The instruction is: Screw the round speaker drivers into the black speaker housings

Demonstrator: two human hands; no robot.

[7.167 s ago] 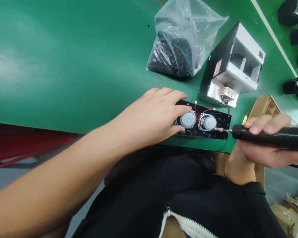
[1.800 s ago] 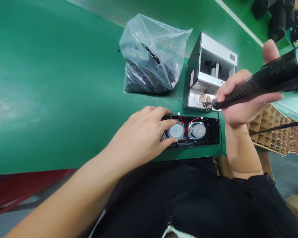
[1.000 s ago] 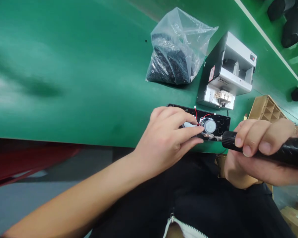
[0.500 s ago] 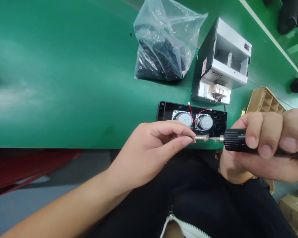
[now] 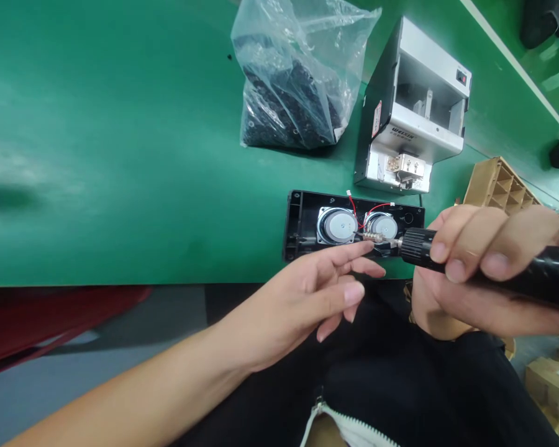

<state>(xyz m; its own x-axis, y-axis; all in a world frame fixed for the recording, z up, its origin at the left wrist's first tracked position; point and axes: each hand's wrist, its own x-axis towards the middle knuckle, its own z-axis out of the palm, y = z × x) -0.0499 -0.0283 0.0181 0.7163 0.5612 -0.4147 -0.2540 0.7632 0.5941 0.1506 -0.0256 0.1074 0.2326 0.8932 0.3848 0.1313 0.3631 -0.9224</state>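
My right hand (image 5: 484, 267) is wrapped round a black electric screwdriver (image 5: 419, 247), its bit (image 5: 375, 237) pointing left. The bit reaches over a black speaker panel (image 5: 302, 214) at the table's front edge. Two round speakers, a left one (image 5: 340, 225) and a right one (image 5: 382, 227), sit in the panel, with thin red wires (image 5: 353, 203) ending in white plugs. Just below the bit, my left hand (image 5: 302, 301) has its fingers apart and nothing in them. Its forefinger tip lies close to the bit; whether they touch I cannot tell.
Behind the panel stands a silver and black machine (image 5: 412, 112). To its left lies a clear plastic bag (image 5: 298, 93) of black parts. A cardboard divider box (image 5: 498, 186) is at the right, beyond my right hand. The green table (image 5: 121, 155) stretches to the left.
My left fingers have let go of the screwdriver bit and spread apart below it. The screwdriver has moved left and its tip a little up in view, over the speakers.
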